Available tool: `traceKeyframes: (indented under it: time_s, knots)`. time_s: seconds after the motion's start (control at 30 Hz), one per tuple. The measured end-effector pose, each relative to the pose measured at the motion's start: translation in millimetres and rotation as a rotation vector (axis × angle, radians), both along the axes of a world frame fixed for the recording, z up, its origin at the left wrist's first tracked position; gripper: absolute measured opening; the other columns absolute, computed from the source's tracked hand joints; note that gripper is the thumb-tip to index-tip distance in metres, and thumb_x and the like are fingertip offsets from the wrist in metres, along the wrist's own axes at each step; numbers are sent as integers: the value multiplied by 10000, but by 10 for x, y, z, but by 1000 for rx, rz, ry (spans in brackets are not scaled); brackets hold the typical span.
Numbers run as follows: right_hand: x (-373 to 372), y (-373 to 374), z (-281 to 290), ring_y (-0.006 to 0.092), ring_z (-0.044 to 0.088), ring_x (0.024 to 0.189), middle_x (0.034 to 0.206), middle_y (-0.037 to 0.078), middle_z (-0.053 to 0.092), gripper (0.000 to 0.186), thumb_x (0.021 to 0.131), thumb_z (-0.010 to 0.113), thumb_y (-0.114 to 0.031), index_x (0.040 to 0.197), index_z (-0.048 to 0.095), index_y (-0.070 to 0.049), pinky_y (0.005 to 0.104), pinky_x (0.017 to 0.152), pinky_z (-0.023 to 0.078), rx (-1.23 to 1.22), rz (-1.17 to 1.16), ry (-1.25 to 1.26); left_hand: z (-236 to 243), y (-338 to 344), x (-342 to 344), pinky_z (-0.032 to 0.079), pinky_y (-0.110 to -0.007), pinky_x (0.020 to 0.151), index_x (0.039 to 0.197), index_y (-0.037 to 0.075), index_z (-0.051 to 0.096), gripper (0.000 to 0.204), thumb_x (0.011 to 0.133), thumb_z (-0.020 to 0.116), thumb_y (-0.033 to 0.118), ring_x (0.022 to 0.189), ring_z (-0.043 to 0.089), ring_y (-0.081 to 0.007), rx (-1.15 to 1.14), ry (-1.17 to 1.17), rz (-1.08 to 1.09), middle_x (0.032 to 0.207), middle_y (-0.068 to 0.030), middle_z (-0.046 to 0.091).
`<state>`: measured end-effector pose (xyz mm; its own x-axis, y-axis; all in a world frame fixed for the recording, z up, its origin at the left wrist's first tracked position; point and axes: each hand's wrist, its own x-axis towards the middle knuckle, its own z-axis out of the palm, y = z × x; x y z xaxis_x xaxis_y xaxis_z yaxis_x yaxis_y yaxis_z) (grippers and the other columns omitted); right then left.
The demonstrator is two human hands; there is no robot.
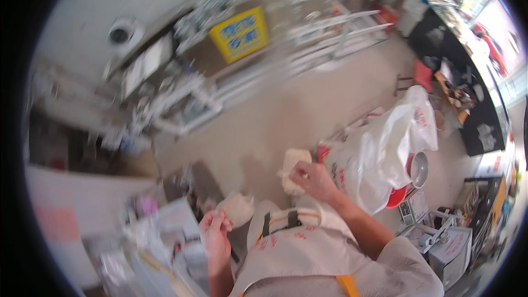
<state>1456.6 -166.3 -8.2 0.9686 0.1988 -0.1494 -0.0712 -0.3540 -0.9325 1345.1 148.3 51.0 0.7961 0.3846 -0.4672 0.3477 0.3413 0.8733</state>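
My right hand is closed in front of my body, its fingers gripping the top of a small, full, cream-coloured bag. The bag hangs over the floor beside large white sacks. Lower and to the left, my left hand pinches the edge of a second cream-coloured bag, rounded and full like the first. Blur hides what is inside both. A pale apron with red print and yellow straps covers my front, its upper part close below the two bags.
Large white sacks stand to the right, with a metal bowl and red bucket beside them. A platform scale is at lower right. Cluttered plastic-covered goods lie at lower left. White metal racks line the far wall.
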Motion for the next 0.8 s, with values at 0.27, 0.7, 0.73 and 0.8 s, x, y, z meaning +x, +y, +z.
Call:
traceKeyframes:
  time_s: [0.27, 0.7, 0.73, 0.8]
  knots:
    - [1971, -1264, -155, 205, 675, 758, 816, 137, 697, 253, 955, 769, -209, 995, 716, 35, 357, 727, 547, 69, -500, 106, -6, -1062, 3343, 598, -397, 827, 949, 12, 682, 118, 1032, 690, 95, 630, 621, -149, 21, 2, -367, 745, -51, 675]
    - [4268, -3368, 125, 299, 688, 738, 804, 173, 690, 236, 939, 726, -233, 898, 697, -2, 428, 720, 550, -70, -1225, -179, -1021, -4339, 8131, 604, -390, 794, 901, 25, 680, 96, 969, 687, 92, 697, 642, -203, -53, -27, -1086, 789, -49, 642]
    - [4549, -3512, 62, 316, 699, 756, 810, 179, 700, 221, 924, 719, -217, 894, 696, 1, 428, 734, 554, -47, -1280, -219, -1047, -4673, 8571, 599, -390, 804, 918, 28, 677, 99, 983, 678, 102, 737, 655, -206, -25, -9, -1081, 819, -47, 650]
    - [4659, -3857, -34, 287, 676, 741, 788, 163, 680, 233, 952, 699, -222, 932, 684, 10, 414, 731, 543, 12, -1392, -233, -828, -5384, 8797, 596, -377, 842, 1170, -19, 664, 201, 1034, 625, 123, 905, 682, -252, 129, 6, -1250, 1029, -96, 693]
